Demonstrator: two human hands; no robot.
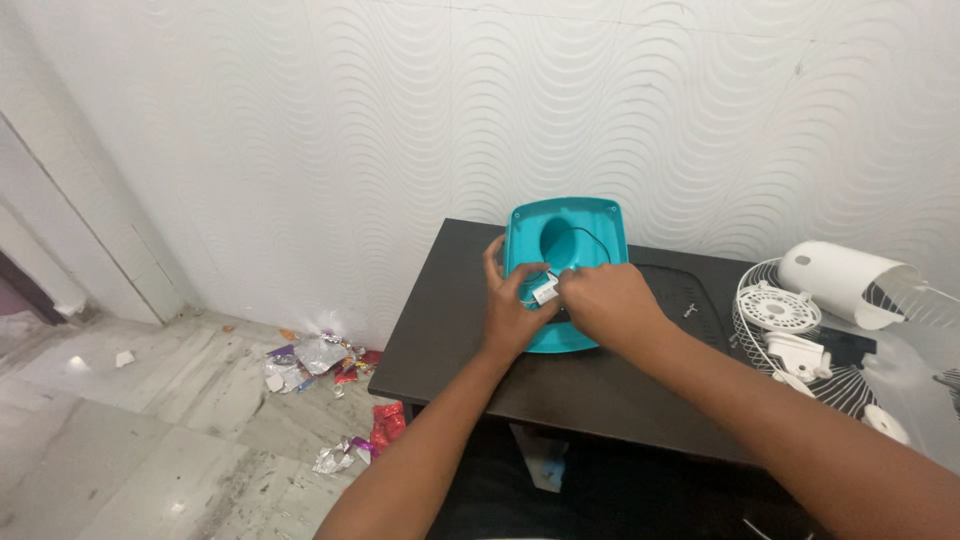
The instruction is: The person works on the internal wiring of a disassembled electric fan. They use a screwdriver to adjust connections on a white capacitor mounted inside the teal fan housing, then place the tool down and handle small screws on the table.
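A teal plastic shell (590,230) with a round recess lies on the dark table (450,330) against the wall. A thin black wire curls across its recess. My left hand (510,305) grips the shell's left edge. My right hand (605,305) rests over the shell's near part, its fingers pinching a small white part (545,292) between both hands. The near half of the shell is hidden under my hands.
Right of the shell lie a small screw (690,311), a white wire fan guard (775,320), a white cylindrical motor housing (845,282) and other white fan pieces. Crumpled foil and red wrappers (320,360) litter the marble floor left of the table.
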